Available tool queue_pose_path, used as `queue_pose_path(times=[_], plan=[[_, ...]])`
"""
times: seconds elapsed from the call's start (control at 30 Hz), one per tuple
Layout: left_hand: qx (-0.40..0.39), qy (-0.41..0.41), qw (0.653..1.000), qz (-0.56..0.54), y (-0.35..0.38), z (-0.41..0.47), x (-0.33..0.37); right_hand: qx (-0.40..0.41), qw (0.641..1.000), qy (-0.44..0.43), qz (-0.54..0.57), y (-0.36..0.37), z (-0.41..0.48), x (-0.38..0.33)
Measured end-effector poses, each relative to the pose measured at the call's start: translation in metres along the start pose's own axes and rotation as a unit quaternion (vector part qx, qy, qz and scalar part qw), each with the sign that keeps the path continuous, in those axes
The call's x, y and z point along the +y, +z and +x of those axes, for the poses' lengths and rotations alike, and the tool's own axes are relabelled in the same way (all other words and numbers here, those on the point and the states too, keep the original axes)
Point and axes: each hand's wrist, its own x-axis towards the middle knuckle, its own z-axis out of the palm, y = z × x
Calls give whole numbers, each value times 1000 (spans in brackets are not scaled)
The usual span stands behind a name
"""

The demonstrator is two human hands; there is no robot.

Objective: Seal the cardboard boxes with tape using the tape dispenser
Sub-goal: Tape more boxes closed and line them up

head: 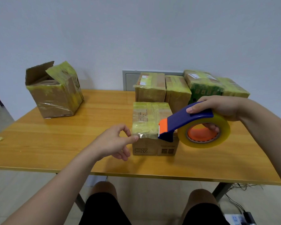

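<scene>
While my left hand (pixel 115 140) pinches the free tape end (pixel 146 136) between thumb and forefinger, other fingers loosely curled, my right hand (pixel 217 108) is wrapped round the dispenser (pixel 182 122). Thumb lies along the top of the blue handle; fingertips show through the orange core of the roll (pixel 224 125).

Position: the box (pixel 146 116) sits right under and just beyond the pinch. The tape end lies on its near top edge. The dispenser's toothed nose is just right of the pinch, at the same edge.

Handling, as I judge it:
- Tape: thin, limp, sticky. It will fold on itself if slack. Hold only the very tip and keep it taut against the dispenser.
- Dispenser: rigid plastic, the roll giving most of the weight. Grip the handle and keep fingers off the teeth.
- Box: small, stiff card, its top slick with yellowed tape layers. Probably light, so it may slide on the table (pixel 71 143) under pull. Press the tape end down onto the front face to anchor it.

More taped boxes (pixel 177 88) stand beyond my right hand. An open box (pixel 55 95) stands well off past my left.
</scene>
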Motion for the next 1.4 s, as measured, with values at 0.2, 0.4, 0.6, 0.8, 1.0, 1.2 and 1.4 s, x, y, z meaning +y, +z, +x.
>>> queue_pose_path(times=[0.2, 0.4, 0.6, 0.8, 1.0, 1.2, 1.4], plan=[[121, 83, 987, -60, -14, 13, 7, -3, 1000, -5, 2, -4, 5, 1], [184, 252, 950, -27, 5, 36, 49, -19, 1000, -14, 5, -7, 5, -6], [76, 245, 966, -1, 24, 61, 59, -17, 1000, -23, 6, -14, 6, -5], [-37, 316, 945, 73, 4, 62, 6, -7, 998, -47, 28, -16, 4, 3], [47, 372, 916, 140, 17, 72, -4, -16, 995, -64, 76, -14, 3, -8], [69, 391, 904, 160, 18, 74, -5, -5, 980, -141, 140, -15, -4, -25], [63, 368, 919, 128, 15, 72, -7, -33, 970, -198, 140, -24, -11, -54]])
